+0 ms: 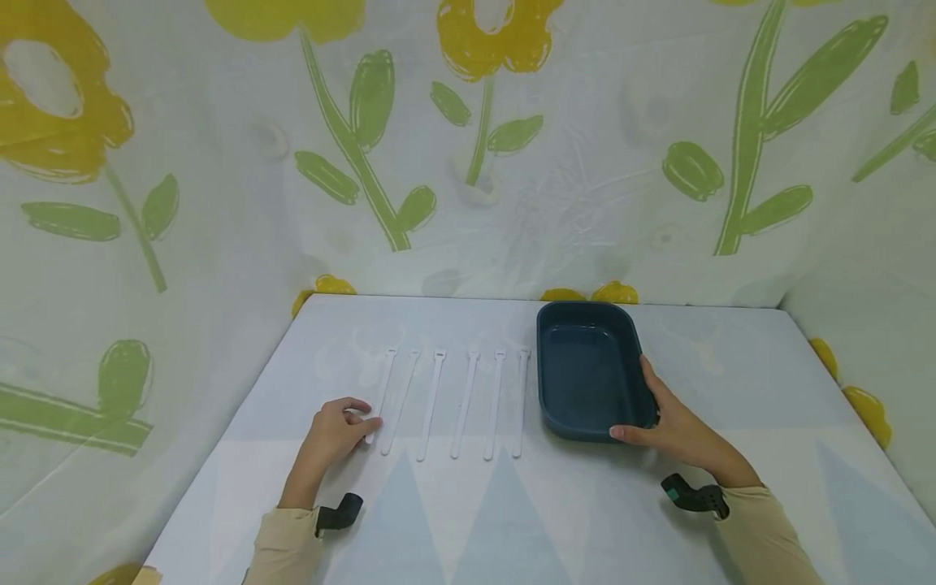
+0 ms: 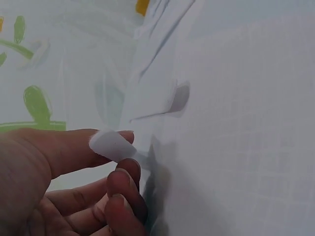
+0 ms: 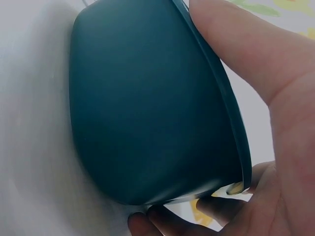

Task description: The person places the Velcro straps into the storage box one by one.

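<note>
A white strap-style cable tie (image 1: 385, 380), slotted at its far head, is the leftmost of several in a row. My left hand (image 1: 335, 431) pinches its near end; in the left wrist view the soft, rounded tip (image 2: 112, 145) shows between thumb and fingers, slightly raised. The other white cable ties (image 1: 431, 405) lie side by side to the right. A dark teal rectangular basin (image 1: 547, 325) with rounded corners stands right of the row. My right hand (image 1: 680, 431) grips its near right corner, thumb at the rim and fingers along the outer side, partly hidden in the head view.
The white table (image 1: 585, 520) has pale blue triangle patterns. Flower-printed curtains (image 1: 585, 203) hang behind it and at both sides. Black wrist cameras (image 1: 340, 512) sit on both of the person's wrists, below beige sleeves (image 1: 764, 536).
</note>
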The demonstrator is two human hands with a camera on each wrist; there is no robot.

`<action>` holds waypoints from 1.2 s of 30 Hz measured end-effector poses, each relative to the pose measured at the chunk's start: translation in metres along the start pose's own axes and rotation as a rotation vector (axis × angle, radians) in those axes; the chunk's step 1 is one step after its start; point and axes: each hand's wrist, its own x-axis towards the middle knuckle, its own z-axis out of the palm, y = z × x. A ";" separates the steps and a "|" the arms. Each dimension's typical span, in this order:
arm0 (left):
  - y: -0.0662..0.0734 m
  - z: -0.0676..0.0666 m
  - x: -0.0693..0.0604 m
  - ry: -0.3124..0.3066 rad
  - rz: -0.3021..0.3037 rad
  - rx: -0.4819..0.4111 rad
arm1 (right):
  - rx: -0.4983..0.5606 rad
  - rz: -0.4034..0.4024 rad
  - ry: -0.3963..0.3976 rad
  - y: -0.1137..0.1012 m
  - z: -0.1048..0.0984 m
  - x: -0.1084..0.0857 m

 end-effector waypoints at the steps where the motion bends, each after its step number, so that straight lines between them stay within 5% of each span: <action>1: -0.001 0.000 0.000 -0.005 0.000 -0.010 | 0.000 0.000 0.000 0.000 0.000 0.000; 36: -0.016 -0.005 -0.002 -0.116 -0.024 -0.399 | -0.001 -0.011 -0.007 0.001 0.000 0.000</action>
